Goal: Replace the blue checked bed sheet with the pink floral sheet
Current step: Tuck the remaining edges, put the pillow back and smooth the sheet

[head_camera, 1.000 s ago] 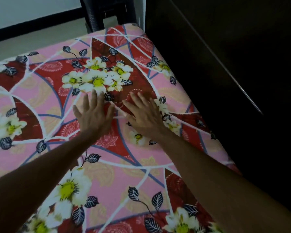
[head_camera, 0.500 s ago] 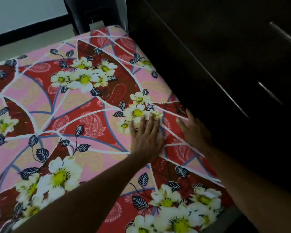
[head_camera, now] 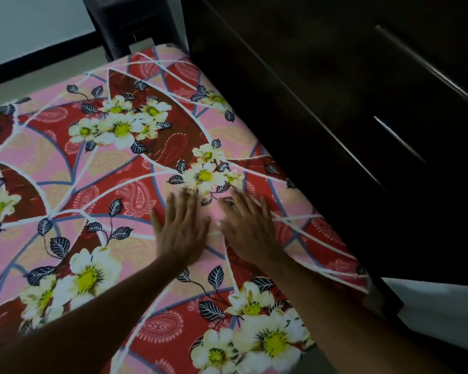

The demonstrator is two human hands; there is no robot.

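Note:
The pink floral sheet (head_camera: 97, 168) with red panels, white flowers and dark leaves lies spread flat over the mattress and covers all of it that I see. My left hand (head_camera: 183, 228) presses flat on the sheet near the bed's right side, fingers straight and together. Just to its right, my right hand (head_camera: 250, 228) lies flat on the sheet too, fingers spread and motion-blurred. The two hands sit close side by side, a small gap between them. No blue checked sheet is in view.
A dark wooden wardrobe (head_camera: 349, 117) with long metal handles stands tight along the bed's right edge. A dark chair or stand (head_camera: 130, 22) is at the far end of the bed. Pale floor (head_camera: 38, 76) and a white wall lie beyond; something white (head_camera: 443, 311) is at lower right.
My right hand has slid back from the bed's right edge toward the middle and now lies beside the left hand. Both hands stay flat on the sheet. The view shifted slightly.

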